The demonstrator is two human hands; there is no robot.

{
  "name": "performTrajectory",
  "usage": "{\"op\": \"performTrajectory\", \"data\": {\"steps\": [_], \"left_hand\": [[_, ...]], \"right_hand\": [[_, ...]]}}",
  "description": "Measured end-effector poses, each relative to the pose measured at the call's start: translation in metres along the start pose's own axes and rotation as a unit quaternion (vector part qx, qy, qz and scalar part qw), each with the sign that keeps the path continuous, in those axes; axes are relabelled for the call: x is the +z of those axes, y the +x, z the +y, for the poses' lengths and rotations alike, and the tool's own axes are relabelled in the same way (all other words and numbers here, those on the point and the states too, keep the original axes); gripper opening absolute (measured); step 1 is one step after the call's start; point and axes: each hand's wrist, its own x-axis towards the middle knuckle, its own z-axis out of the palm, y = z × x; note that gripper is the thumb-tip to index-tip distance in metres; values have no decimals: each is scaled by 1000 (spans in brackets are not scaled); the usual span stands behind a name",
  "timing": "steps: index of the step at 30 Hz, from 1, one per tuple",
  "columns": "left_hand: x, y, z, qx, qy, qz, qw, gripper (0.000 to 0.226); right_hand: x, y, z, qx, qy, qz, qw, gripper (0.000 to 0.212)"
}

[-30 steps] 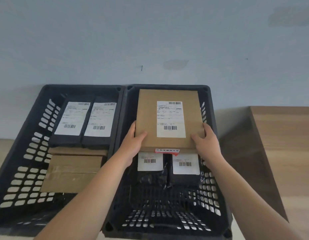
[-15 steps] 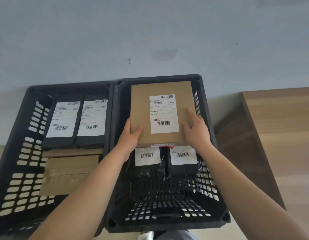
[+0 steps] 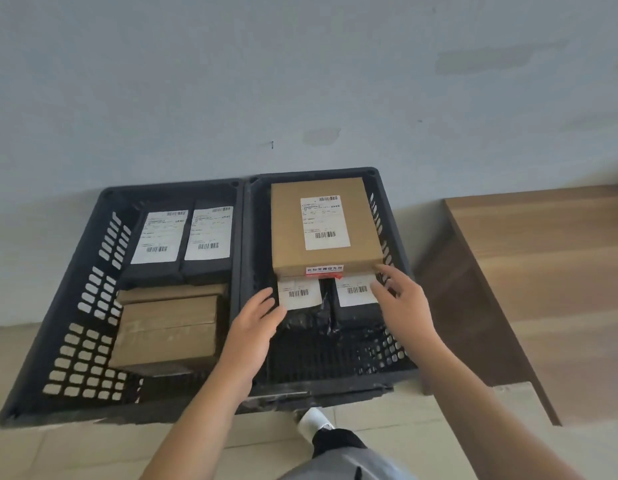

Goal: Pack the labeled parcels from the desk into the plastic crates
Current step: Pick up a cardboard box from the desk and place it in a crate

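Note:
Two dark plastic crates stand side by side on the floor against the wall. In the right crate (image 3: 394, 344) a brown cardboard parcel (image 3: 287, 233) with a white label lies on top of two black labeled parcels (image 3: 356, 311). My left hand (image 3: 254, 322) and my right hand (image 3: 403, 299) hover just in front of the brown parcel, fingers apart, holding nothing. The left crate (image 3: 75, 327) holds two black labeled parcels (image 3: 183, 268) at the back and brown boxes (image 3: 165, 330) in front.
The wooden desk (image 3: 543, 271) stands to the right of the crates, its top bare in view. The pale wall (image 3: 300, 81) rises directly behind the crates. My leg and a white shoe (image 3: 312, 419) show below the right crate on the tiled floor.
Both hands let go of the brown parcel, which now rests in the right crate on the black parcels. The hands have drawn back toward me.

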Motion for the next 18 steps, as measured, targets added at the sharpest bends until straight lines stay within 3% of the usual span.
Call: {"op": "performTrajectory", "data": {"steps": [4,9,14,18], "left_hand": [[-3,-49,-34,11,-19,-39,999,26],[18,-98,-67,-8,-50,-70,996,24],[57,-131,-66,-18,-48,-123,991,18],[100,-145,-57,2,-22,-159,987,18]], "right_hand": [[4,-81,24,60,68,7,996,34],[-2,-161,50,82,112,29,990,28],[-40,-207,66,73,142,96,982,37],[-85,-220,83,75,186,168,965,25]]}}
